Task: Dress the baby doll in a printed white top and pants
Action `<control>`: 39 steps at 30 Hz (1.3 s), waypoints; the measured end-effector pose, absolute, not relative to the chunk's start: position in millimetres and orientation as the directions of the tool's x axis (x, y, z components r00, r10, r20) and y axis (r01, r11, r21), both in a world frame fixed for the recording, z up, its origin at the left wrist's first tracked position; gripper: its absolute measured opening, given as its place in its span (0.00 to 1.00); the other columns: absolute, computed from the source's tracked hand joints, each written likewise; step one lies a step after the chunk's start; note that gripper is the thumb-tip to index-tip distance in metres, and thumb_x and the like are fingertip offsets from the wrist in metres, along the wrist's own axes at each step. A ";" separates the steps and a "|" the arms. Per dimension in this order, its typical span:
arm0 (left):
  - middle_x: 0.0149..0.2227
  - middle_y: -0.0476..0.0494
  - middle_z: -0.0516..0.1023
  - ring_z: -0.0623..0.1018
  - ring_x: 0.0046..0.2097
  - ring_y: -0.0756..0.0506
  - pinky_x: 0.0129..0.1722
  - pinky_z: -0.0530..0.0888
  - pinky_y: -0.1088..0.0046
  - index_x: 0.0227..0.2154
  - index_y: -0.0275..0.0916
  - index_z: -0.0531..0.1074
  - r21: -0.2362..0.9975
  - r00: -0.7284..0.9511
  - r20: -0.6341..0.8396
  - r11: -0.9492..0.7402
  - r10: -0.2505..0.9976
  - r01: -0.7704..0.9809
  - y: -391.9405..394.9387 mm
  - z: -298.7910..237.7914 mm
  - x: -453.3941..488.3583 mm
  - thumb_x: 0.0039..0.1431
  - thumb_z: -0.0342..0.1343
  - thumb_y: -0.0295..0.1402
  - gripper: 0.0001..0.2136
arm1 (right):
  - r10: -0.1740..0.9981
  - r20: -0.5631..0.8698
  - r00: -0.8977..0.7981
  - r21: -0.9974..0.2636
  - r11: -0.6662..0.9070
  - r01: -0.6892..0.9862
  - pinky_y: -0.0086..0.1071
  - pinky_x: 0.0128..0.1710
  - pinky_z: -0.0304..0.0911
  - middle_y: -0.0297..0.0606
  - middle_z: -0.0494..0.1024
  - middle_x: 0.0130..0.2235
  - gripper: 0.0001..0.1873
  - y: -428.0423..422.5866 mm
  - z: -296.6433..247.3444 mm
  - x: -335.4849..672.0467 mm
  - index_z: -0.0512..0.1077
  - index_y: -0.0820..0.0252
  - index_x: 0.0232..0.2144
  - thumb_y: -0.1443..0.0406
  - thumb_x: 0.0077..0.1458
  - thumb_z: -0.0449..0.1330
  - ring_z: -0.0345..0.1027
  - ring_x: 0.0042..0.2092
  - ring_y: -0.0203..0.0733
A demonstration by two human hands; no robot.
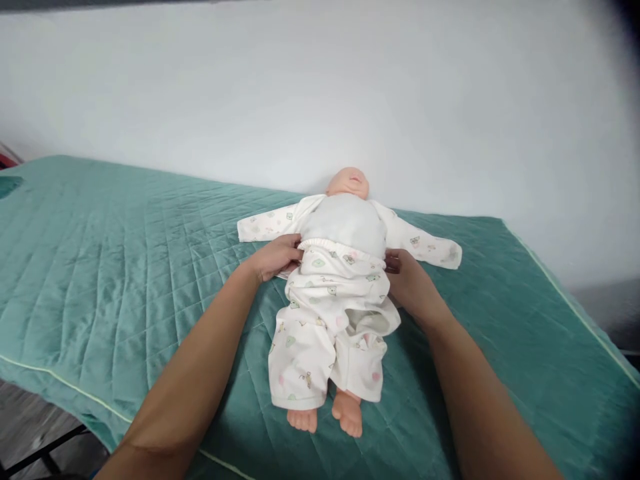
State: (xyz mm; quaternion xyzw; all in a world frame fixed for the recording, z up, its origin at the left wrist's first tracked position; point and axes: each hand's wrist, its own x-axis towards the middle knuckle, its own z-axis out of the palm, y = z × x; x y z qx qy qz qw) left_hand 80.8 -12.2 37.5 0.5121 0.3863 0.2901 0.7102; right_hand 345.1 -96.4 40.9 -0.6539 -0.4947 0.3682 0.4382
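A baby doll (349, 185) lies on its back, head toward the wall and bare feet toward me. It wears patterned white baby pants (330, 283), their elastic waistband across its grey-white torso (345, 219). A white long-sleeved baby top (423, 245) is on its arms and open at the front, sleeves spread to both sides. My left hand (280, 257) is closed on the left edge of the waistband. At the opposite edge, my right hand (407, 283) has its fingers bent around the waistband; its fingertips are partly hidden. Fabric bunches over the hips, with an open fold on the right leg.
The doll lies on a green quilted cover (150, 267) with pale piping, spread over a bed or table. A white wall (250, 93) stands right behind it. Dark metal legs (47, 453) and grey floor show at the lower left.
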 end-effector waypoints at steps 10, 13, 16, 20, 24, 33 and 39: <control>0.44 0.41 0.82 0.82 0.43 0.44 0.43 0.77 0.69 0.46 0.35 0.76 0.927 0.649 -0.124 0.322 0.751 -0.195 -7.3 32.0 81.0 0.42 0.66 0.23 0.24 | 0.953 -0.073 0.293 -0.997 -0.066 -0.035 0.38 0.37 0.74 0.36 0.82 0.38 0.26 -97.9 50.3 334.8 0.71 0.52 0.38 0.60 0.35 0.75 0.77 0.40 0.49; 0.42 0.42 0.83 0.82 0.40 0.45 0.40 0.77 0.70 0.44 0.35 0.77 0.933 0.633 -0.126 0.308 0.764 -0.186 -4.8 28.1 83.9 0.42 0.68 0.25 0.22 | 0.953 -0.083 0.292 -0.995 -0.063 -0.076 0.38 0.36 0.73 0.36 0.83 0.37 0.23 -98.9 52.1 335.3 0.73 0.53 0.35 0.60 0.34 0.75 0.77 0.40 0.50; 0.39 0.42 0.83 0.81 0.38 0.45 0.38 0.76 0.70 0.42 0.35 0.78 0.943 0.595 -0.131 0.285 0.793 -0.172 -5.2 27.1 87.2 0.41 0.68 0.27 0.21 | 0.968 -0.118 0.220 -0.985 -0.086 -0.148 0.41 0.37 0.74 0.37 0.83 0.38 0.21 -100.3 53.4 336.6 0.75 0.53 0.37 0.60 0.37 0.74 0.78 0.41 0.52; 0.38 0.43 0.83 0.81 0.41 0.44 0.43 0.76 0.67 0.41 0.35 0.79 0.948 0.577 -0.121 0.266 0.808 -0.175 -8.4 28.3 90.8 0.42 0.68 0.29 0.20 | 0.984 -0.149 0.093 -0.986 -0.140 -0.092 0.45 0.36 0.73 0.40 0.84 0.38 0.22 -98.7 53.6 342.4 0.76 0.51 0.42 0.56 0.42 0.71 0.79 0.41 0.55; 0.38 0.44 0.83 0.81 0.43 0.43 0.47 0.75 0.65 0.41 0.35 0.79 0.969 0.535 -0.091 0.198 0.840 -0.146 -10.6 27.1 91.3 0.44 0.65 0.29 0.17 | 0.989 -0.139 0.057 -0.989 -0.136 -0.055 0.45 0.36 0.74 0.41 0.84 0.39 0.23 -97.9 54.4 344.9 0.77 0.53 0.42 0.54 0.43 0.70 0.79 0.42 0.54; 0.44 0.42 0.82 0.77 0.50 0.41 0.55 0.72 0.62 0.40 0.37 0.77 0.976 0.511 0.144 -0.207 0.848 0.069 -15.3 26.4 92.5 0.48 0.55 0.24 0.15 | 0.958 -0.096 0.270 -0.994 -0.105 0.018 0.40 0.36 0.71 0.39 0.82 0.36 0.14 -101.5 50.7 337.9 0.77 0.55 0.34 0.55 0.47 0.69 0.77 0.40 0.50; 0.40 0.40 0.76 0.74 0.46 0.42 0.52 0.72 0.63 0.33 0.38 0.72 0.824 0.094 0.397 -0.400 0.913 0.402 -16.2 28.0 96.4 0.55 0.49 0.23 0.08 | 0.854 0.233 0.465 -0.920 0.039 0.389 0.41 0.45 0.69 0.39 0.79 0.40 0.10 -102.9 50.3 336.6 0.75 0.54 0.38 0.57 0.55 0.64 0.73 0.43 0.47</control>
